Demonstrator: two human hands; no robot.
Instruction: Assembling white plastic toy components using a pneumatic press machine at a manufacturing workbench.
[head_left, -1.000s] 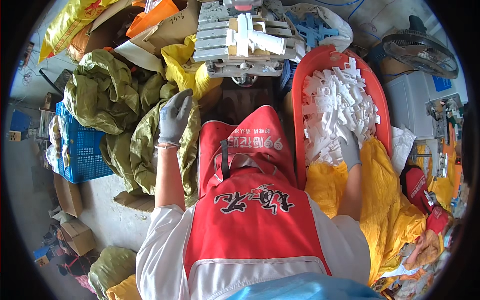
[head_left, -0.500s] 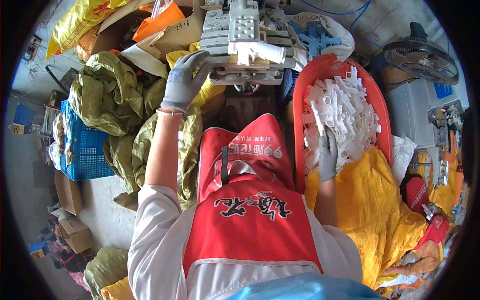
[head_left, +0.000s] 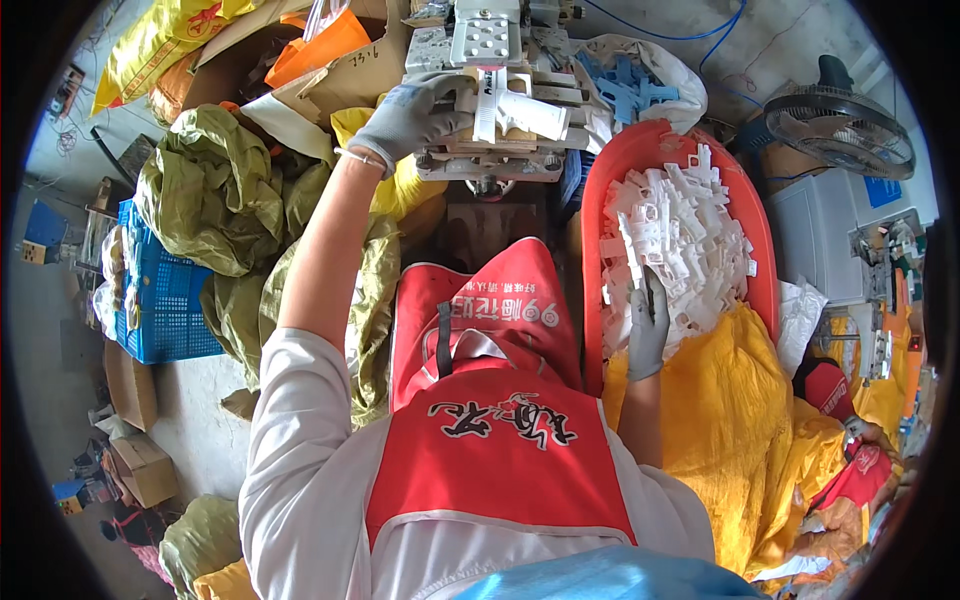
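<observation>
On the bed of a grey metal press point(head_left: 486, 40) rests a white plastic toy gun piece point(head_left: 530, 115). My left hand point(head_left: 412, 118), in a grey glove, reaches in from the left, its fingers curled against the near-left edge of that piece. My right hand point(head_left: 648, 325), gloved too, is at the near-left side of a heap of white plastic gun-shaped parts point(head_left: 690, 235). Its fingers pinch the lower end of a slim white part point(head_left: 630, 245) that points away from me. The heap fills a red tub point(head_left: 768, 270).
A yellow-orange woven sack point(head_left: 735, 430) drapes over the tub's near end. Blue gun-shaped parts point(head_left: 630, 88) lie in a white bag behind it. At right is a black fan point(head_left: 840, 118). Olive sacks point(head_left: 215, 190), a blue crate point(head_left: 170, 300) and a cardboard box point(head_left: 370, 65) stand left.
My left hand has moved right and onto the white piece on the press, which now shows turned and more fully. My right hand has shifted slightly toward me with the slim part.
</observation>
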